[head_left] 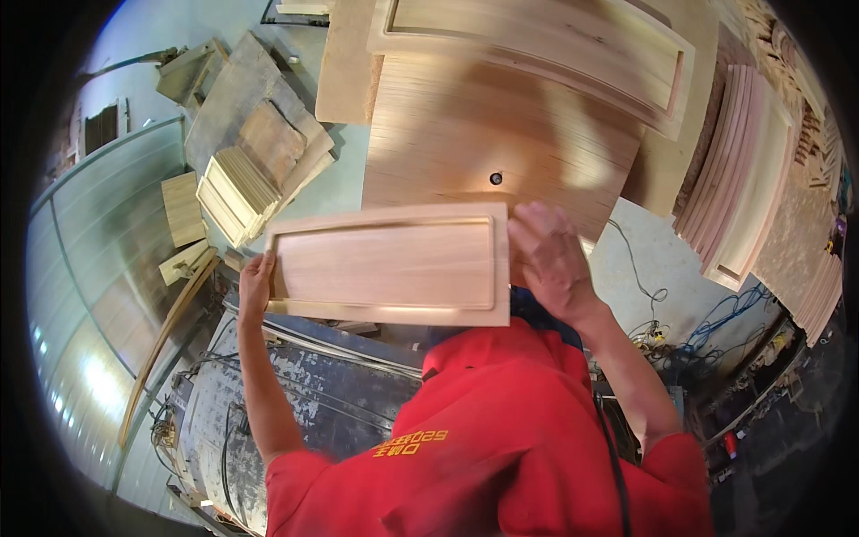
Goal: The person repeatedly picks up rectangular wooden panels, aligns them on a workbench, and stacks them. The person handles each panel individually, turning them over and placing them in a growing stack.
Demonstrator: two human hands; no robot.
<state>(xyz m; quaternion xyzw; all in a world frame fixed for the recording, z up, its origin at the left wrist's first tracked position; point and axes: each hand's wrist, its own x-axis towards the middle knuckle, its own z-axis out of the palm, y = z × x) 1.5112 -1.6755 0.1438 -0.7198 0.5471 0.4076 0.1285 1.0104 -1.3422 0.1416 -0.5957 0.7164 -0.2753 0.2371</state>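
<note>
A pale wooden door panel (385,267) with a raised frame is held up in front of my red shirt, its long side running left to right. My left hand (257,279) grips its left edge, fingers wrapped round the frame. Beside the right edge is my right hand (550,255), slightly blurred, with fingers stretched out. Whether it touches the panel there is hard to tell. Beyond the panel lies a flat wooden board (474,116) with a small dark round hole or knob (496,179).
Another framed panel (537,45) lies at the far end of the board. Stacked panels stand at the right (743,170) and at the left (234,192). Cables (658,295) trail over the floor at right. A scuffed dark surface (313,394) is at my near left.
</note>
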